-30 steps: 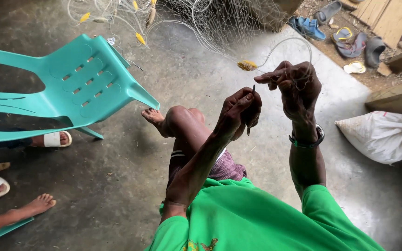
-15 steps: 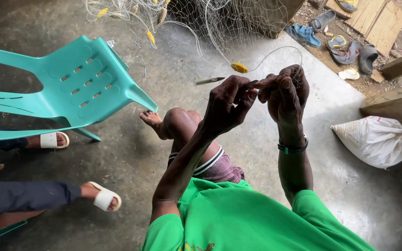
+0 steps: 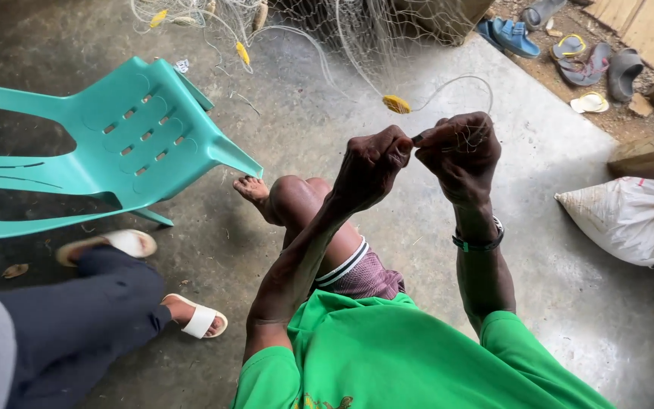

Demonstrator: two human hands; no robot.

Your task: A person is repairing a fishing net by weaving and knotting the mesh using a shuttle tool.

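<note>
Moved: your hands have closed up since half a second ago, knuckles now almost meeting, and the neighbour's dark trouser leg has pushed further in at lower left.
Left hand: your left hand is curled into a fist, thumb and forefinger pinching a short dark needle.
Right hand: your right hand is also bunched, fingertips pinching fine net strands just beside the needle.
Needle: slim and rigid; its long axis runs roughly level between your two hands, tip toward the right one.
Net: pale, thin mesh, slack, rising from your right hand up and away; a stiffer white line loops above that hand.
Float: a small yellow oval float hangs on the line just above your left hand.
Chair: a smooth turquoise plastic chair, slotted, tipped over, well left of your hands.
Sack: a white woven sack, lumpy, lies right of your right hand.
Floor: grey concrete, faintly glossy.
</note>
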